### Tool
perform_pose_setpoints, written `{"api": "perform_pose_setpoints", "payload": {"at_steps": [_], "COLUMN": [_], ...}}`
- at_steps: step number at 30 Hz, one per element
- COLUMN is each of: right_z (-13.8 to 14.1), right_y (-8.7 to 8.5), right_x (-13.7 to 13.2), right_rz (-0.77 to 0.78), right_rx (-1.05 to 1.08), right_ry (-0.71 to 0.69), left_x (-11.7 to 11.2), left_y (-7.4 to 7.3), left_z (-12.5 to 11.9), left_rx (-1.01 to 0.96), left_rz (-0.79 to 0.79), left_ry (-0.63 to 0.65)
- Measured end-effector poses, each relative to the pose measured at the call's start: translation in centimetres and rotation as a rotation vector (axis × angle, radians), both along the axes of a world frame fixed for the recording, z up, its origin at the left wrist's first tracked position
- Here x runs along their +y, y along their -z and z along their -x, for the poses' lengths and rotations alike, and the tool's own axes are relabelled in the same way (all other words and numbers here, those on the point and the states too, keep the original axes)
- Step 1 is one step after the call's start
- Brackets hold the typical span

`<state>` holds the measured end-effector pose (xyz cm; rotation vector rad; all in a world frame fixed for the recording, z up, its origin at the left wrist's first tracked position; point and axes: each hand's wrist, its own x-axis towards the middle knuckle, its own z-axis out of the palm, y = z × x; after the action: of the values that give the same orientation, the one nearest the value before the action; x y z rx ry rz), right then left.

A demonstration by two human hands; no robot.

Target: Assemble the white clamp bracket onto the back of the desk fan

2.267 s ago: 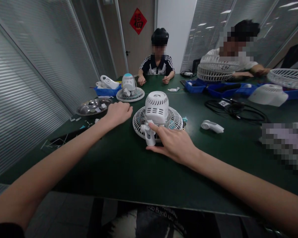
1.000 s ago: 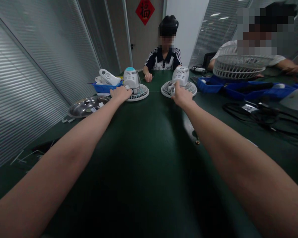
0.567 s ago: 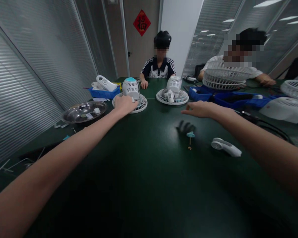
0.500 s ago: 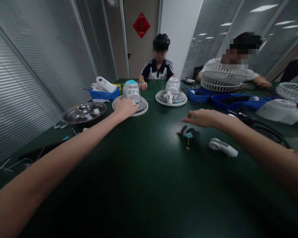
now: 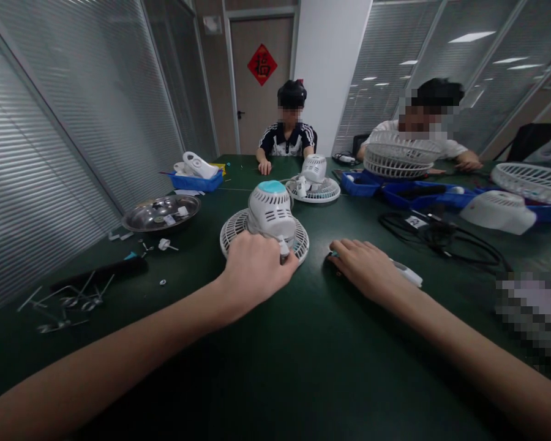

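Note:
A white fan head (image 5: 272, 211) with a teal cap lies grille-down on the table in front of me. My left hand (image 5: 257, 263) is closed on its near side, by a small white connector part. To the right, my right hand (image 5: 362, 263) is low over the table with fingers curled down. Under its fingertips shows a bit of a small teal-knobbed piece (image 5: 334, 253); its brass-coloured shaft is mostly covered. A white curved plastic part (image 5: 409, 274) lies partly hidden behind the right hand.
Another fan head (image 5: 314, 180) stands farther back. At left are a metal bowl (image 5: 133, 220), bent metal rods (image 5: 68, 306) and a blue bin (image 5: 197, 182). Black cables (image 5: 445, 236), blue trays (image 5: 429, 195) and a white housing (image 5: 500, 211) occupy the right. Two people sit across the table.
My left hand has brought the teal-capped fan head nearer and to the right. My right hand has come down onto the small teal-knobbed piece. The view has tilted up somewhat.

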<state>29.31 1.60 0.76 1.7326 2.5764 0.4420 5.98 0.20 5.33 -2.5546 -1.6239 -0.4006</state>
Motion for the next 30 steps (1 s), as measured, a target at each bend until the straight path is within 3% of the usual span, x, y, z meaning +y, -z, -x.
{"api": "perform_pose_setpoints", "payload": {"at_steps": [4, 7, 9, 11, 13, 16, 18, 22, 26, 30], "right_z": [-0.5, -0.5, -0.2, 0.4, 1.2, 2.7, 3.9, 5.8, 6.7, 6.5], "right_y": [0.6, 0.7, 0.5, 0.0, -0.9, -2.3, -3.0, -3.5, -3.0, -2.5], "right_x": [-0.4, -0.9, -1.2, -1.5, -2.0, -2.9, -3.6, -4.3, -4.4, -4.2], "right_rz": [-0.071, -0.110, -0.140, -0.167, -0.175, -0.135, -0.083, -0.021, -0.007, -0.002], "right_rx": [0.068, 0.221, 0.362, 0.489, 0.581, 0.652, 0.640, 0.506, 0.419, 0.363], "right_ry": [-0.009, -0.011, 0.001, 0.006, -0.026, -0.086, -0.095, -0.126, -0.179, -0.215], "left_x": [-2.6, -2.8, -1.3, 1.5, 4.9, 9.0, 10.3, 9.8, 8.7, 8.4], "left_y": [-0.6, -2.5, -4.2, -5.7, -6.5, -6.4, -5.7, -4.5, -4.5, -4.5], "left_z": [-1.2, -1.0, -0.5, 0.1, 0.6, 0.9, 0.7, 0.4, 0.6, 0.3], "left_rx": [0.029, -0.091, -0.217, -0.315, -0.381, -0.373, -0.392, -0.434, -0.516, -0.849], "left_rz": [0.027, 0.030, -0.127, -0.331, -0.280, 0.109, 0.197, 0.089, 0.030, 0.133], "left_ry": [0.138, 0.270, 0.307, 0.225, 0.227, 0.287, 0.336, 0.314, 0.278, 0.300]}}
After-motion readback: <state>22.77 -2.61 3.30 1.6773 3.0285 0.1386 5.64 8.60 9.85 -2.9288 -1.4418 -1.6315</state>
